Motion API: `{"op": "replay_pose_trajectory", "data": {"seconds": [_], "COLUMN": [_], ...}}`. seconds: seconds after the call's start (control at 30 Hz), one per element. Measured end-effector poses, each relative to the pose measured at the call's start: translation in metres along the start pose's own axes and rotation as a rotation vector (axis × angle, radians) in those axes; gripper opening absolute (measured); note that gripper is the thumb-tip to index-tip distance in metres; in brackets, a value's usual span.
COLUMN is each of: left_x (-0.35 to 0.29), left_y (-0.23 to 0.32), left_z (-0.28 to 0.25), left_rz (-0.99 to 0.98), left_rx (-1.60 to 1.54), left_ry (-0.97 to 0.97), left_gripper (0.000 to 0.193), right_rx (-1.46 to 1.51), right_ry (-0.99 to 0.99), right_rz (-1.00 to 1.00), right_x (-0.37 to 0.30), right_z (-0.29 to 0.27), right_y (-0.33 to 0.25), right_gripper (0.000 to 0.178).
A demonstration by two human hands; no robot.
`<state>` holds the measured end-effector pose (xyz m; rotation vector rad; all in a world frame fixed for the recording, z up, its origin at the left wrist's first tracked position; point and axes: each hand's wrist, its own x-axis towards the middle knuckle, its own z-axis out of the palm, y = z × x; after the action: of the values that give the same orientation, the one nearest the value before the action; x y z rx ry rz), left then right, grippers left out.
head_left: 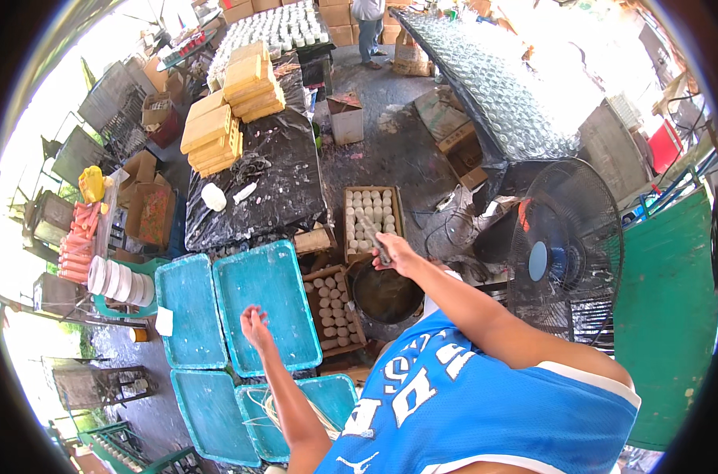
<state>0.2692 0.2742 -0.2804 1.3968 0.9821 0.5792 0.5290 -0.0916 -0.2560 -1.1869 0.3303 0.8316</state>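
My right hand (395,254) is closed around a narrow grey bar-shaped tool (371,231), whose exact kind I cannot make out. The tool slants up and left over a box of whitish round-topped pieces (364,196). Just below that hand sits a round dark pot (387,294) with brownish contents. My left hand (255,328) hovers above a large teal tray (274,272), its fingers loosely bent and apart, with nothing in them. Between the tray and the pot stands a second box of pale round pieces (333,312).
More teal trays (187,296) lie on the left, one with thin pale cords (276,411). Ahead, a black-covered table (284,170) bears stacked yellow slabs (210,134). A large fan (548,253) stands close on my right. Clear glass containers fill another table (493,87); a person (368,28) stands far off.
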Motion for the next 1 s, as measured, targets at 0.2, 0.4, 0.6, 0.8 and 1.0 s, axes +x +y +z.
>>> {"op": "replay_pose_trajectory", "data": {"seconds": [0.2,0.4,0.6,0.8,1.0], "left_x": [0.126,0.264,0.371,0.380,0.386], "left_y": [0.084,0.085,0.060,0.048,0.059], "left_z": [0.170,0.384,0.536,0.563,0.564], "left_rz": [0.188,0.302,0.174,0.132,0.154], "left_rx": [-0.033,0.269,1.096,1.317,1.319], "left_ry": [-0.189,-0.211,0.117,0.190,0.131], "left_gripper": [0.022,0.031,0.074,0.074,0.074], "right_rx": [0.062,0.262,-0.034,-0.857,-1.045], "right_ry": [0.092,-0.054,0.065,0.091,0.157], "right_rz": [-0.077,-0.046,-0.022,-0.418,-0.649], "right_x": [0.079,0.202,0.381,0.641,0.873], "right_z": [-0.067,-0.114,-0.078,0.038,0.221], "right_y": [-0.060,-0.152,-0.270,-0.491,-0.621], "right_gripper": [0.020,0.056,0.025,0.051,0.029]}}
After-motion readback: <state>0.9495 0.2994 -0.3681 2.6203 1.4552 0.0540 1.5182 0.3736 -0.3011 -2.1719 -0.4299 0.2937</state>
